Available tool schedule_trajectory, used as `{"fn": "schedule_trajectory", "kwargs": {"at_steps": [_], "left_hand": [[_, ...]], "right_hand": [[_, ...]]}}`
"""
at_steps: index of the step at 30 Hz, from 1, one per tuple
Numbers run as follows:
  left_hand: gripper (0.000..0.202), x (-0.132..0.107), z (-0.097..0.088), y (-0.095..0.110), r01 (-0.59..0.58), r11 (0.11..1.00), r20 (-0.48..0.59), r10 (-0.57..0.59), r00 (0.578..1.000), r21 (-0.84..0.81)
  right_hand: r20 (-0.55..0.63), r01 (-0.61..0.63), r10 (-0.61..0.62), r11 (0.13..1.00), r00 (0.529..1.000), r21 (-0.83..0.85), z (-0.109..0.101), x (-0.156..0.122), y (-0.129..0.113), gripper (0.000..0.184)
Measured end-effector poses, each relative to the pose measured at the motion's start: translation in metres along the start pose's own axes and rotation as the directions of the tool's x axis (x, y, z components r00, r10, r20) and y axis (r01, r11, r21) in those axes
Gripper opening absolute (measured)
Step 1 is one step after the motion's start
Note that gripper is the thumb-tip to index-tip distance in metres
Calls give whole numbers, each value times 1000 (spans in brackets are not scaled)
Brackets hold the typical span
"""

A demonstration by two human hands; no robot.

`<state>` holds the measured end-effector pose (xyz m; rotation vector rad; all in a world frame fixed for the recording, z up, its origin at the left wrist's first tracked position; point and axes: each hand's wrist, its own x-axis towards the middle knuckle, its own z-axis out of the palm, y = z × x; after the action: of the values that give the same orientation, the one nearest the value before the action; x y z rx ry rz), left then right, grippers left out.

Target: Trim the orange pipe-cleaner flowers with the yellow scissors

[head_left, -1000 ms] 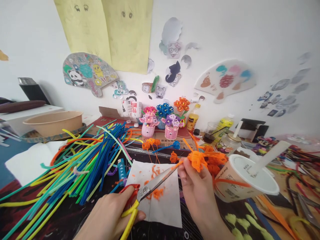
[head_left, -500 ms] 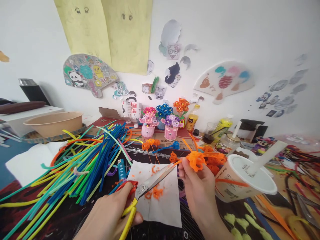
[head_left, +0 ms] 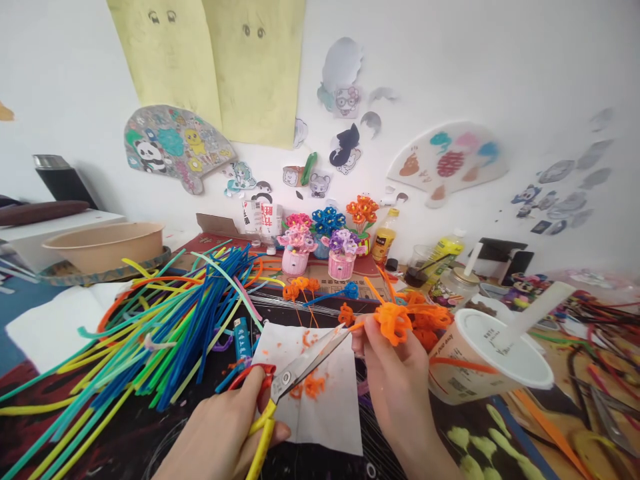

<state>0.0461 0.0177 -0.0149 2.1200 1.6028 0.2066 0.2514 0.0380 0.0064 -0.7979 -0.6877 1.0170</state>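
Note:
My left hand (head_left: 225, 423) is closed around the red and yellow handles of a pair of scissors (head_left: 295, 370). The blades point up and to the right, with their tips at the orange stem end beside my right fingers. My right hand (head_left: 397, 387) pinches an orange pipe-cleaner flower (head_left: 393, 322) between thumb and fingers, its looped petals facing me. Below the blades lies a white sheet of paper (head_left: 330, 420) scattered with orange fuzz clippings (head_left: 314, 387). More orange pipe-cleaner flowers (head_left: 427, 317) sit just behind my right hand.
Left, a big heap of coloured pipe cleaners (head_left: 165, 333) spreads beside a blue lighter (head_left: 242, 338). A lidded cup (head_left: 480, 373) with a wide straw stands close to my right hand. Finished flower pots (head_left: 343, 263) and bottles (head_left: 385, 239) line the back, near the wall.
The scissors' handles have come slightly closer together, and the blades look narrower near the tips. Both hands and the orange flower stay almost in place.

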Motion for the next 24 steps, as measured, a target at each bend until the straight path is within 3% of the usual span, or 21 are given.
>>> {"fn": "schedule_trajectory", "kwargs": {"at_steps": [24], "left_hand": [[15, -1, -2, 8, 13, 996, 21, -15, 1000, 86]], "right_hand": [[16, -85, 84, 989, 996, 121, 2, 1, -2, 19]]}}
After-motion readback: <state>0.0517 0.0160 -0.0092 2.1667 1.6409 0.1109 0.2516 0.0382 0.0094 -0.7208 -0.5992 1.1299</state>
